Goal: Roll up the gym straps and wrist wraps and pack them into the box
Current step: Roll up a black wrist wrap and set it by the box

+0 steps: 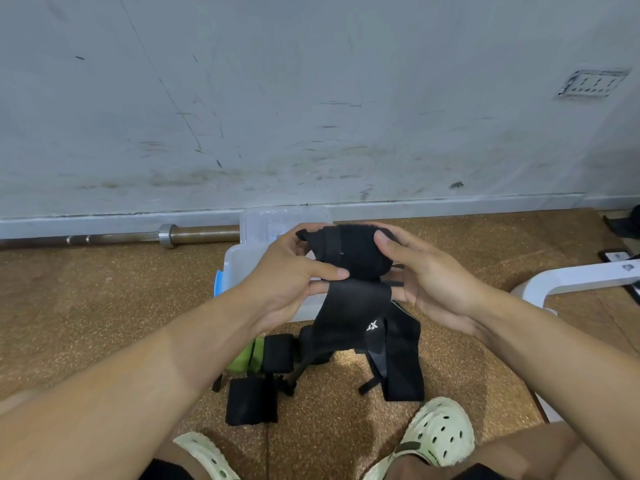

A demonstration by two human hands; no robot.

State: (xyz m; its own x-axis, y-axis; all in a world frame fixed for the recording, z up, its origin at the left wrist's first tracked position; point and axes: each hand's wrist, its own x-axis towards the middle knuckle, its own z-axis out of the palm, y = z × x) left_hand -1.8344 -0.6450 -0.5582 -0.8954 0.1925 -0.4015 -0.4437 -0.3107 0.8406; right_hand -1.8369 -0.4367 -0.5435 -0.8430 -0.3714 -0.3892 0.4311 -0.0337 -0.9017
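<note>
Both hands up over the box, working one black wrist wrap (349, 252). Left hand (287, 275) grips the roll's left end, thumb laid across the front, fingers curled behind. Right hand (427, 271) grips the right end, thumb on top, fingers wrapped under. Wrap is partly rolled into a fat, dull black fabric cylinder held sideways btwn the hands; a thin black loop sticks out at its upper left. Unrolled tail (353, 313) hangs down from the roll, wide flat band w/ a small white logo near its lower right edge.

Clear plastic box (239, 268) sits on the brown cork-look floor (104, 299) right behind/below the hands, by the wall's foot; blue latch (217, 284) on its left side, clear lid (273, 220) standing up behind it against the wall.

On the floor in front of the box, near the floor's near edge: a loose heap of black straps (401, 362) hanging/lying under the tail, a black rolled wrap (278, 353) w/ a green piece (247, 358) touching its left, and a flat black wrap (251, 405) just nearer the feet.

Barbell (166, 235) lies along the wall's foot, left of the box. White bench frame (571, 280) at right. Pale green clogs (438, 433) at bottom.
</note>
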